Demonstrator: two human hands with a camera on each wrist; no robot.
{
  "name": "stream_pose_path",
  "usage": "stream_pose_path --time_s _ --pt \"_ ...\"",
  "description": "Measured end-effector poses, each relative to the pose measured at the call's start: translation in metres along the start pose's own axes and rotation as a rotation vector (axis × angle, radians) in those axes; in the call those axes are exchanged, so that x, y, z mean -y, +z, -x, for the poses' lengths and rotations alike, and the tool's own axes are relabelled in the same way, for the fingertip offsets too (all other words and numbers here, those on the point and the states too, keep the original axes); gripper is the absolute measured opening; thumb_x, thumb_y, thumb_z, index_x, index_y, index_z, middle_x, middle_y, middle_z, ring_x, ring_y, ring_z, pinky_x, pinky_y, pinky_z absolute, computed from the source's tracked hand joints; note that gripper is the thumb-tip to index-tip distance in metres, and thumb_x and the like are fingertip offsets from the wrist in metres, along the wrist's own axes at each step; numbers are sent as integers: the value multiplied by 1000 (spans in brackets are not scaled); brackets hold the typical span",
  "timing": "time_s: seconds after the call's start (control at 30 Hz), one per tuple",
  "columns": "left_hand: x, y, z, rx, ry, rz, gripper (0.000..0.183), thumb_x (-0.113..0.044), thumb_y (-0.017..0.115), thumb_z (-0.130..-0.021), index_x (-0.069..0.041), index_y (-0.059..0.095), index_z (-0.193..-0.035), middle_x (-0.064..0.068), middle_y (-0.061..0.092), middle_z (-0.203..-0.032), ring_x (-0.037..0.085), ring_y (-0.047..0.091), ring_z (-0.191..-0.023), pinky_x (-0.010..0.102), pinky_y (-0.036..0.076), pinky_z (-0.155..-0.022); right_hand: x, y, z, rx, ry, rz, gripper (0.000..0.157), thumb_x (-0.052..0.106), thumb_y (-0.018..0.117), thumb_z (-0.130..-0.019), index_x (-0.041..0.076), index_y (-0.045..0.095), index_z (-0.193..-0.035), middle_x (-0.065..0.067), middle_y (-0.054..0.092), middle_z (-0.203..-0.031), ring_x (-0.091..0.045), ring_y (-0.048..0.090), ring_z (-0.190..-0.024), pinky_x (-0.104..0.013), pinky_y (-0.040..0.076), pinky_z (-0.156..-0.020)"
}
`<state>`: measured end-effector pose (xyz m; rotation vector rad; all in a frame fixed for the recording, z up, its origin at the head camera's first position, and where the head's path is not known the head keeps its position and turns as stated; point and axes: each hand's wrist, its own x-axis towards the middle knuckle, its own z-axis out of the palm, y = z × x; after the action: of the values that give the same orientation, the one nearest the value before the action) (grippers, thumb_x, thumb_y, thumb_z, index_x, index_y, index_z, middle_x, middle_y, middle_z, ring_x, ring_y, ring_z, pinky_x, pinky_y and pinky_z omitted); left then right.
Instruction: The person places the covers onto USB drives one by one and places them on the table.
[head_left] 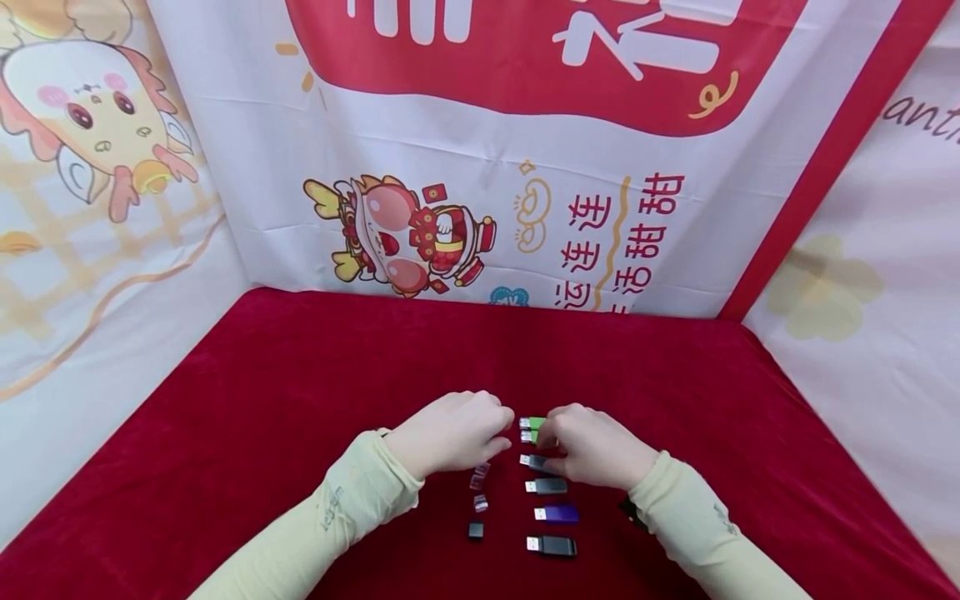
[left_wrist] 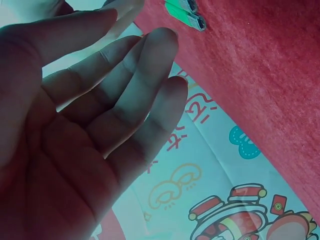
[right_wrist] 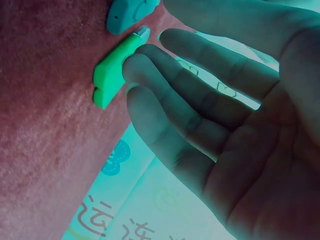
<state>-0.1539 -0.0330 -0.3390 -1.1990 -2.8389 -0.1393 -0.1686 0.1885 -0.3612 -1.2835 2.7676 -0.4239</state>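
In the head view several USB flash drives lie in a column with their metal plugs toward the left. Two green flash drives (head_left: 528, 423) are at the far end, side by side. My right hand (head_left: 592, 446) is over their right ends, fingers loosely bent, and overlaps a dark grey flash drive (head_left: 531, 461) too. The right wrist view has the fingertips close beside the green flash drives (right_wrist: 111, 72), with nothing gripped. My left hand (head_left: 457, 429) hovers left of the column, fingers relaxed and bent; in the left wrist view its palm (left_wrist: 55, 165) holds nothing.
Nearer me lie a grey flash drive (head_left: 547, 486), a purple one (head_left: 561, 513) and a black one (head_left: 557, 546). To their left are clear caps (head_left: 480, 503) and a black cap (head_left: 476, 530). Red cloth (head_left: 360, 358) covers the table; printed curtains stand behind and beside it.
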Motion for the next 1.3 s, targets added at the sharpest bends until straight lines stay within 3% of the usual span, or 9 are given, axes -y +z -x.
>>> stream_pose_path --time_s 0.17,0.53,0.87,1.3 --pt "-2 1 -1 30 -11 21 15 -28 70 -92 -15 66 -86 -5 56 -73 8 53 -64 23 47 -58 0 4 -1 -6 -24 8 11 13 83 -77 12 74 -83 6 63 -77 -4 50 -64 -23 48 -57" --pt "-3 2 1 23 -10 1 16 -29 70 -92 -16 65 -84 -5 55 -72 10 55 -65 24 47 -58 -1 9 -4 31 -26 -23 9 11 83 -77 13 75 -82 8 62 -73 -3 50 -61 -22 47 -55" --pt "-3 0 -2 30 -9 10 16 -29 70 -92 -14 67 -87 -4 57 -74 10 56 -67 24 48 -59 -4 11 -4 39 -7 8 12 13 85 -75 13 76 -83 7 64 -74 -3 50 -61 -22 48 -55" --pt "-3 3 0 26 -9 8 18 -29 70 -92 -16 64 -83 -6 53 -71 9 54 -64 24 47 -57 -3 13 -4 33 -42 58 10 10 83 -75 12 73 -78 6 60 -72 -4 48 -59 -22 45 -52"
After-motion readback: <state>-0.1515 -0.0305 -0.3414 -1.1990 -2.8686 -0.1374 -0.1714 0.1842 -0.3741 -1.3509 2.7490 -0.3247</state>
